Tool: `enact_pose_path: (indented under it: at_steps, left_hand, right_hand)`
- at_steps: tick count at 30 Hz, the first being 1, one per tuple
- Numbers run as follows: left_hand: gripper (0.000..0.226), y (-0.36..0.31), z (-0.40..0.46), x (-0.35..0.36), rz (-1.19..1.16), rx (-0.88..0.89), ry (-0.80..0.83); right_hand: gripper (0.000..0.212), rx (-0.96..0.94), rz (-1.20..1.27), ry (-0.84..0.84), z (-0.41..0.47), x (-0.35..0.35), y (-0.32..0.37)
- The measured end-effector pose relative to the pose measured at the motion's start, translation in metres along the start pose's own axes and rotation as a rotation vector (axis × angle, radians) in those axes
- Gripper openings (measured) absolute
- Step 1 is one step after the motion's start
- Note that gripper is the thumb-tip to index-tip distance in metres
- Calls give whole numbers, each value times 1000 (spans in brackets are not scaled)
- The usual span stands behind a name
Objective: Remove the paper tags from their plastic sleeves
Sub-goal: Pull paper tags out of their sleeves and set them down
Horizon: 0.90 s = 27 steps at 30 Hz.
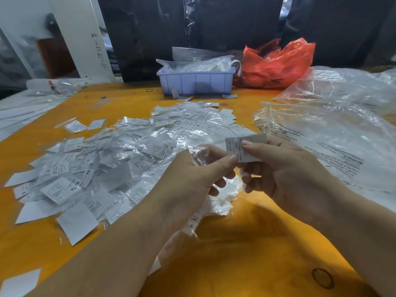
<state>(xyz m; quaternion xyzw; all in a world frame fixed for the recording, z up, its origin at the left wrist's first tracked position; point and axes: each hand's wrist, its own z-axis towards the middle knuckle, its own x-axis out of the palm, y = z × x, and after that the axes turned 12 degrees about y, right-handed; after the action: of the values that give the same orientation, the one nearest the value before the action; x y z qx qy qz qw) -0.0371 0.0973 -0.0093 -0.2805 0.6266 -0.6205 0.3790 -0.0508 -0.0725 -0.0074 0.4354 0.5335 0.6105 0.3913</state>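
Nearest to the camera, a dark ring mark (323, 278) sits on the orange table (246, 243). Above the table the two hands meet. The left hand (192, 181) pinches a crumpled clear plastic sleeve (198, 154) between thumb and fingers. The right hand (285, 174) holds a paper tag (234, 146) with printed text, the thumb pressing on its front; the tag is just beside the sleeve, and I cannot tell if its edge is inside it. Behind and left of the hands lies a big pile of tags and sleeves (120, 155), some printed XL, XS and S. To the right lie large clear plastic bags (334, 125). Farther back stands a pale blue bin (196, 82) filled with plastic, and beside it a red plastic bag (276, 65).
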Motion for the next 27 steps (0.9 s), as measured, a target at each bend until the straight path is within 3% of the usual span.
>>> enact_pose_path:
  at_steps: [4, 8, 11, 16, 22, 27]
  left_hand:
    - [10, 1, 1, 0, -42, -6, -18]
    - [21, 2, 2, -1, -74, -16, -35]
    - [21, 2, 3, -1, -69, -13, -38]
    - [26, 3, 3, -1, -47, -1, -57]
    - [21, 3, 3, -2, -34, -8, -57]
    - [24, 3, 2, -2, -22, 2, -54]
  right_hand:
    - [28, 76, 19, -64, 2, 0, 0]
    - [21, 57, -79, -178, 3, -2, 4]
    - [29, 13, -95, -158, 2, -1, 5]
    - [16, -39, -93, -62, -1, 2, 5]
    - [13, -18, -145, -209, -1, -2, 8]
    - [9, -49, -215, -177, -3, 2, 8]
